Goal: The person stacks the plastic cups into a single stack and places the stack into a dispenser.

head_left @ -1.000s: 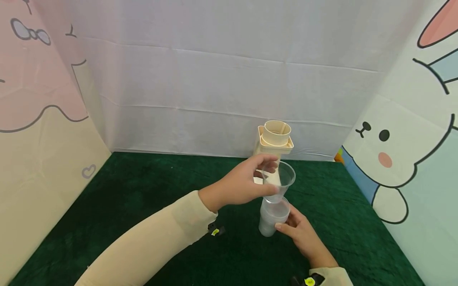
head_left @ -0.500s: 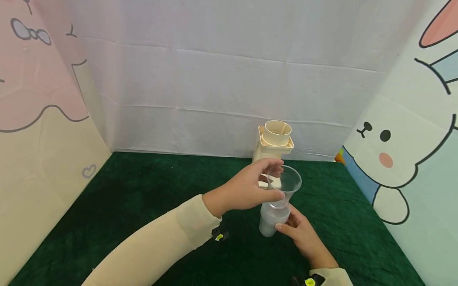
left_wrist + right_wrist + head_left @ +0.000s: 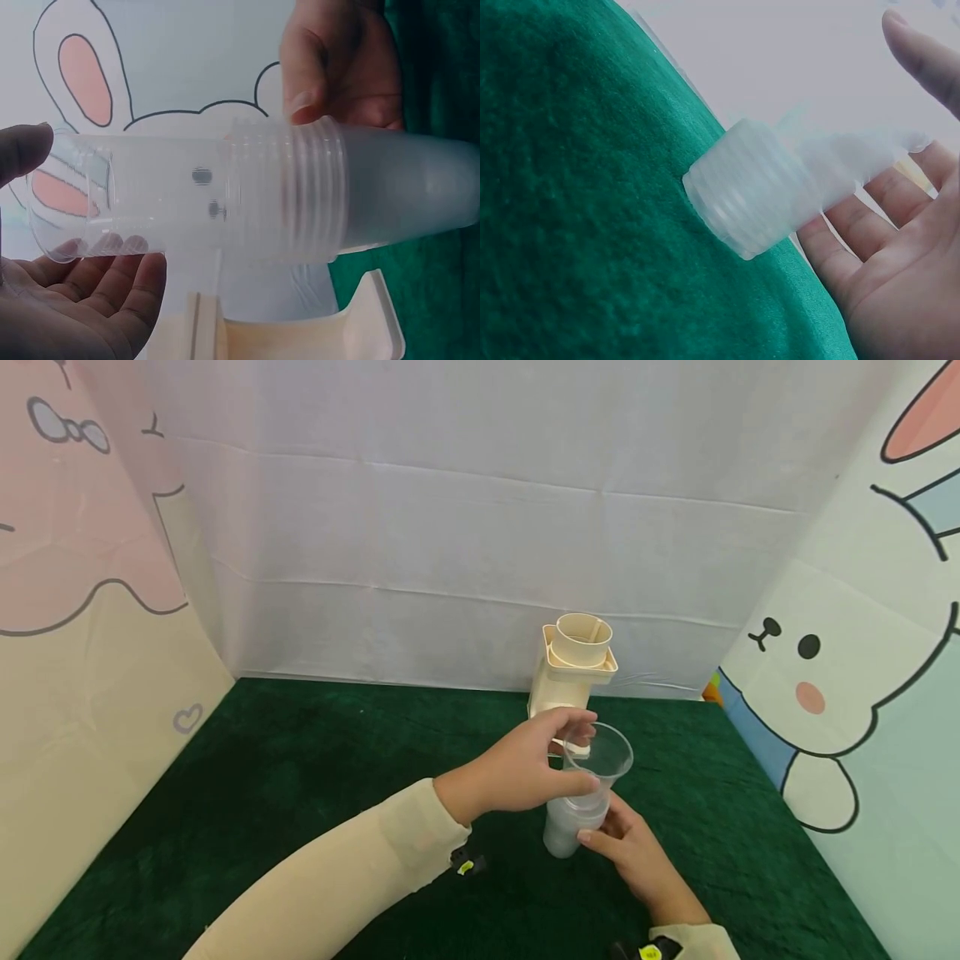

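Observation:
My left hand (image 3: 528, 760) holds a clear plastic cup (image 3: 611, 756) near its rim, thumb in front and fingers behind. The cup's lower end overlaps the mouth of a stack of plastic cups (image 3: 573, 827), which stands upright. With thumb and fingers, my right hand (image 3: 637, 860) holds this stack from the right. In the left wrist view, the single cup (image 3: 165, 180) lines up with the stack's bunched rims (image 3: 292, 187). The right wrist view shows the right palm (image 3: 907, 285) beside the stack (image 3: 742, 187), fingers partly hidden behind it.
Behind the left hand stands a cream plastic holder (image 3: 566, 681) with a round collar on top; its lower part is partly covered by the hand. A dark green cloth (image 3: 337, 752) covers the table. White sheeting (image 3: 412, 543) hangs behind, with cartoon-printed panels (image 3: 862, 710) at both sides.
My left hand has moved down and slightly right with the cup, lowering it from above the stack to its mouth. The right hand and the stack have stayed in place.

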The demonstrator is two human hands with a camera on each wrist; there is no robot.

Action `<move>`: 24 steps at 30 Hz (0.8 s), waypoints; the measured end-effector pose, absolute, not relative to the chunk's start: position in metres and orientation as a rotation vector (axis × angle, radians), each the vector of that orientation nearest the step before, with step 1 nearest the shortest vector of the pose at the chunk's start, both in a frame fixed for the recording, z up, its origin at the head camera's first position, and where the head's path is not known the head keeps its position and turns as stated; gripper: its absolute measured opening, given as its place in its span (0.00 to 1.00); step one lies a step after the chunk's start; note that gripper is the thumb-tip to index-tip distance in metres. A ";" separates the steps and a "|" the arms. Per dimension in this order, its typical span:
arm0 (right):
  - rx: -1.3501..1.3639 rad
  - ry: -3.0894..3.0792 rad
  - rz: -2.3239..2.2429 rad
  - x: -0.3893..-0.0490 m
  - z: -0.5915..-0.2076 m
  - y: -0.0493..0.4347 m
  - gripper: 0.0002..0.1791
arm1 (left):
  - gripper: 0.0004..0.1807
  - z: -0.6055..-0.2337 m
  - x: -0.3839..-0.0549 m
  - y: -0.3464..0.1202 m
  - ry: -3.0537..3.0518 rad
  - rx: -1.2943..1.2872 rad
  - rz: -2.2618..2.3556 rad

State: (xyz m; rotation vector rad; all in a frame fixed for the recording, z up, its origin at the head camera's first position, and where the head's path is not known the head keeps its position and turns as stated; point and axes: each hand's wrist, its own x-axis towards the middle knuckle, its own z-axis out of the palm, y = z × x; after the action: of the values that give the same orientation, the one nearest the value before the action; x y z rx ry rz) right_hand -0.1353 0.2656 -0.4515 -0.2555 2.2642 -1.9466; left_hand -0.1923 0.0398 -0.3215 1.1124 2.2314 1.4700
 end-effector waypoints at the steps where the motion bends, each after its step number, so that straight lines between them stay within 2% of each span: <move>1: -0.253 2.264 -1.948 -0.135 -0.452 0.266 0.34 | 0.36 -0.323 -0.192 0.040 2.233 1.101 1.466; 24: -0.255 2.269 -1.940 -0.135 -0.452 0.266 0.33 | 0.39 -0.360 -0.191 0.043 2.273 0.910 1.374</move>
State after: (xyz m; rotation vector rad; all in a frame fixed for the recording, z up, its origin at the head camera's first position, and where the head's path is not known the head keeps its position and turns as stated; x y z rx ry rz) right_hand -0.1345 0.2658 -0.4523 -0.2554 2.2690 -1.9401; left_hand -0.1907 0.0426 -0.3596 0.9096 2.2729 1.3744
